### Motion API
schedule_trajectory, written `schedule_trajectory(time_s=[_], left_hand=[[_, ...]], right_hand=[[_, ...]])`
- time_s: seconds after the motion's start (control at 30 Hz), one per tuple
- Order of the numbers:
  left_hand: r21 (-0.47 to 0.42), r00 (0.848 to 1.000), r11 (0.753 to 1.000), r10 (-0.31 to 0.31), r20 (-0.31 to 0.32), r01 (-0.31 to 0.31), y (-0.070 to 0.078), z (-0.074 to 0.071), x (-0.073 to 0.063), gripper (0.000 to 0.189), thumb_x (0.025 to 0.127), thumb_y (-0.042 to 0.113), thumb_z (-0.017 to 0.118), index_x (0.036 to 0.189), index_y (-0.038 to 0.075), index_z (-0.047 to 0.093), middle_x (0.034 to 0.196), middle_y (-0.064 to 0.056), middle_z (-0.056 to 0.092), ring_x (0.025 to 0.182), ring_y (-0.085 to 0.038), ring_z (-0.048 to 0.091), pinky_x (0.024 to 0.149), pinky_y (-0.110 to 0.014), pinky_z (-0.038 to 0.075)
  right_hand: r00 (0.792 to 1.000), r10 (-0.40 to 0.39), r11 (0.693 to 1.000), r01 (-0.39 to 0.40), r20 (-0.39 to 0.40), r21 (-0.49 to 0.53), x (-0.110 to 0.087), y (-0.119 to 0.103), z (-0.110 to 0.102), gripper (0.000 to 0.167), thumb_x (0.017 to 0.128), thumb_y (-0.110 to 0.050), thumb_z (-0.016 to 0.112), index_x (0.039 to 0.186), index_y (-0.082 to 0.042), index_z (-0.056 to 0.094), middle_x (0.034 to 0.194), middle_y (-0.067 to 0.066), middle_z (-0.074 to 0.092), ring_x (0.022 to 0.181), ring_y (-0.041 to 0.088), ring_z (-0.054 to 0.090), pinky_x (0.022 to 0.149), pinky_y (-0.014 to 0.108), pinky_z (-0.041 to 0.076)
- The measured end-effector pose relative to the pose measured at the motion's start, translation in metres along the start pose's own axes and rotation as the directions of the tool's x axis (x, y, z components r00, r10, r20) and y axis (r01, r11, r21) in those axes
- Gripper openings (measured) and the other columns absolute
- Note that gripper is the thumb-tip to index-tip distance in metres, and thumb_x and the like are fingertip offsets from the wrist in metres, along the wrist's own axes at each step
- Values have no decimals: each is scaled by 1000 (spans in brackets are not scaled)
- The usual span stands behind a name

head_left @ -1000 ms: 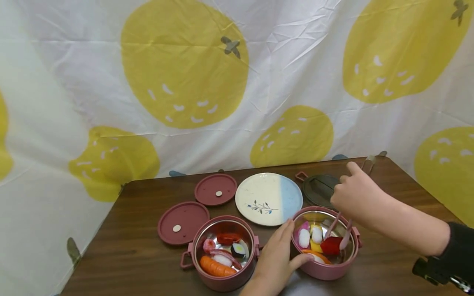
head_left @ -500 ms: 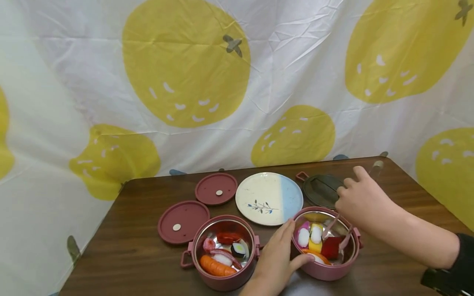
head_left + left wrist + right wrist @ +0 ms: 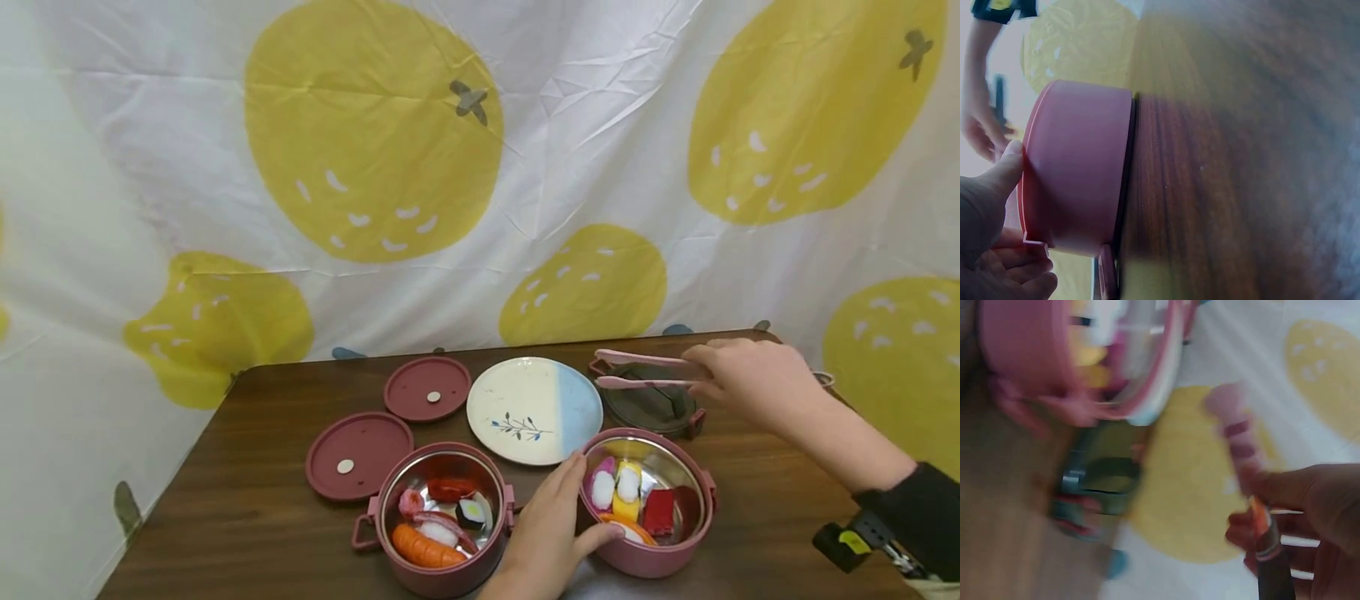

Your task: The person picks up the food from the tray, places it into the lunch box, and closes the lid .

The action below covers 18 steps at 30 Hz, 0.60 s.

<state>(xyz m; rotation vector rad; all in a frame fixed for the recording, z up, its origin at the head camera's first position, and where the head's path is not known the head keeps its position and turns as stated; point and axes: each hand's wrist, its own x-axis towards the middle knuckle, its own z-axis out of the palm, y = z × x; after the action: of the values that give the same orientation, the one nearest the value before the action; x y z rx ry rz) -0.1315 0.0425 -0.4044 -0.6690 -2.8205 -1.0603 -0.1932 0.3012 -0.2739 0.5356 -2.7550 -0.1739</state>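
My left hand (image 3: 543, 523) steadies the right-hand pink pot (image 3: 654, 560), thumb on its near rim and fingers along its side. In the left wrist view the thumb (image 3: 1007, 165) presses the rim while the fingers curl by the handle. My right hand (image 3: 757, 382) grips pink tongs (image 3: 641, 359) above the dark lid (image 3: 660, 400), tips pointing left, with nothing between them. Inside that pot lie a red block (image 3: 658, 512), a yellow-topped sushi piece (image 3: 627, 500), a purple-and-white piece (image 3: 602, 489) and an orange-and-white piece (image 3: 628, 528), all toy food.
A second pink pot (image 3: 442, 582) with several toy food pieces stands left of my left hand. Two round maroon lids (image 3: 375, 442) lie behind it. A white-and-blue plate (image 3: 517, 396) lies at the back of the wooden table (image 3: 247, 500), before a lemon-print cloth (image 3: 420, 308).
The tongs have come up out of the right pot, leaving the red block inside, and now point left over the dark lid. My left hand has kept its hold on the pot.
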Motion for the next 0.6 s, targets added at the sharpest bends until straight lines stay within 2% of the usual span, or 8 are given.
schedule_trajectory(time_s=[0.13,0.27,0.43,0.6], left_hand=[[1,1000,1000,-9,9,9,-1,1,0,78,87,49,71,150,10,44,157,-7,44,141,-26,46,110,-52,46],[-1,1000,1000,-19,19,19,0,1,0,79,87,50,70,150,11,44,157,-6,43,142,-25,46,109,-53,46],[10,999,1000,-22,24,22,0,1,0,80,87,52,69,151,12,43,157,-4,43,141,-24,46,108,-53,47],[23,1000,1000,-5,7,5,0,1,0,80,87,51,69,150,10,43,156,-6,45,140,-24,48,109,-50,47]], right_hand=[[995,61,981,-74,76,180,1,3,40,33,83,-26,80,105,-6,67,77,-3,68,65,11,61,54,33,50],[990,72,952,-105,123,288,-1,5,68,29,83,-26,80,101,-6,69,78,-3,68,66,9,59,58,32,52],[991,34,933,-78,130,351,-6,7,93,23,79,-21,83,95,-8,72,81,-2,65,72,10,57,62,29,51],[990,13,913,-69,141,403,-9,8,107,22,77,-17,84,94,-9,73,80,-3,63,73,10,54,63,26,50]])
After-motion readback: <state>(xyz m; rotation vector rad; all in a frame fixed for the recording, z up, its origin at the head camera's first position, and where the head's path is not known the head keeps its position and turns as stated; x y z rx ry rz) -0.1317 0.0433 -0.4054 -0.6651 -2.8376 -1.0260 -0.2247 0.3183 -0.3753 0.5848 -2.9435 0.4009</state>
